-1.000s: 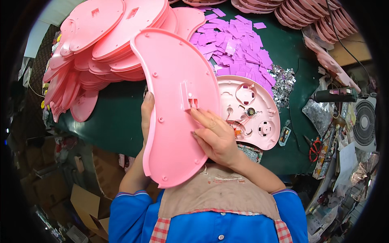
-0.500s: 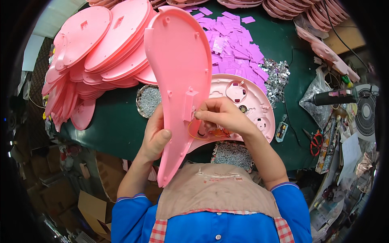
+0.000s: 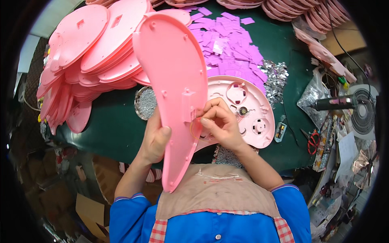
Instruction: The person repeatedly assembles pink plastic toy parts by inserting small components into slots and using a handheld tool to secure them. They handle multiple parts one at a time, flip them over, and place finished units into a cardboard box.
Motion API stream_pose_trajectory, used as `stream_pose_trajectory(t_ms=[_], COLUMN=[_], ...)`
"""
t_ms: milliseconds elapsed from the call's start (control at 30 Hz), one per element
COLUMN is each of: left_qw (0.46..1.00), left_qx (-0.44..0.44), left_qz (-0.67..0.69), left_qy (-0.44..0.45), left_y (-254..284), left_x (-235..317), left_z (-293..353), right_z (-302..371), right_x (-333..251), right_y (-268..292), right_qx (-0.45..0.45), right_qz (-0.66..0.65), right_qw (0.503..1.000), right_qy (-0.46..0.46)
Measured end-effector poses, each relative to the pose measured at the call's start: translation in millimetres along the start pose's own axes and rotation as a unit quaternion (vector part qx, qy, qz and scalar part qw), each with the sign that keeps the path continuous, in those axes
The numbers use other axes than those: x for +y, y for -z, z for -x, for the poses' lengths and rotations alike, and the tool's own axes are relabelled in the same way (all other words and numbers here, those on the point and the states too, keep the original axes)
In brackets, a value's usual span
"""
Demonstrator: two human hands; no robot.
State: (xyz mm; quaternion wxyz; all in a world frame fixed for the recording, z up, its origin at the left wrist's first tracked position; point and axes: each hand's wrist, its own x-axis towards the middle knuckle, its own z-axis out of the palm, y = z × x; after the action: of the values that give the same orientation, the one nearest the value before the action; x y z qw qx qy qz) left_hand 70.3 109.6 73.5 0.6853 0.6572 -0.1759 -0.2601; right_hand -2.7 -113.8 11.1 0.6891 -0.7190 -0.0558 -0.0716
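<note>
My left hand (image 3: pixel 156 139) is closed on the edge of a pink plastic shell half (image 3: pixel 172 69), shaped like a guitar and held tilted above the table. A small boxy compartment (image 3: pixel 188 107) stands out from its inner face. Beside that compartment my right hand (image 3: pixel 223 123) pinches a thin yellow-orange wire (image 3: pixel 193 130); the exact grip is partly hidden. Behind the right hand lies a matching pale pink shell half (image 3: pixel 259 107), open side up, with round fittings and a small speaker-like round part (image 3: pixel 243 111). Its narrow end is partly covered by my hand and the held shell.
Stacked pink shells (image 3: pixel 93 52) fill the far left. Purple cards (image 3: pixel 231 48) lie heaped at the back, next to small silvery pieces (image 3: pixel 275 79). Metal parts fill a round tray (image 3: pixel 146 103). Right are a battery holder (image 3: pixel 280 131), red-handled scissors (image 3: pixel 313 141) and a fan (image 3: pixel 362 113).
The held shell has shifted slightly left and down. My right hand has turned, its fingers spreading more while staying at the wire by the compartment.
</note>
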Motion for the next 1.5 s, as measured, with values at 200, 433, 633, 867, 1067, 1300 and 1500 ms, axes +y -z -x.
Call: stream_pose_trajectory(t_ms=[200,433,633,867,1067,1300,1500], left_qw=[0.906,0.845,0.934,0.898,0.885,0.899,0.968], left_qx=[0.09,0.053,0.172,0.175,-0.038,-0.078,-0.097], left_qz=[0.408,-0.498,-0.269,0.401,0.389,0.348,0.174], left_qy=[0.07,-0.19,-0.162,0.045,0.252,0.255,0.153], left_y=[-15.7,-21.3,-30.3,-35.9,12.6,-5.2,-55.5], left_x=[10.9,81.3,-9.1,-91.1,-96.9,-74.6,-37.4], left_z=[-17.2,17.7,1.9,14.6,-26.1,-37.1,-10.8], right_z=[10.1,50.7,79.5,74.1,89.8,38.8,2.8], right_x=[-12.1,10.6,41.9,30.7,34.3,-38.9,-90.4], right_y=[-39.7,121.8,198.2,219.1,240.9,150.8,85.9], right_qx=[0.064,0.366,0.198,0.321,0.329,0.184,0.005], right_qz=[0.174,0.216,0.548,0.266,0.194,-0.031,0.339], right_qw=[0.976,0.905,0.81,0.89,0.901,0.973,0.938], right_qy=[0.114,-0.005,-0.063,-0.185,-0.206,-0.136,0.072])
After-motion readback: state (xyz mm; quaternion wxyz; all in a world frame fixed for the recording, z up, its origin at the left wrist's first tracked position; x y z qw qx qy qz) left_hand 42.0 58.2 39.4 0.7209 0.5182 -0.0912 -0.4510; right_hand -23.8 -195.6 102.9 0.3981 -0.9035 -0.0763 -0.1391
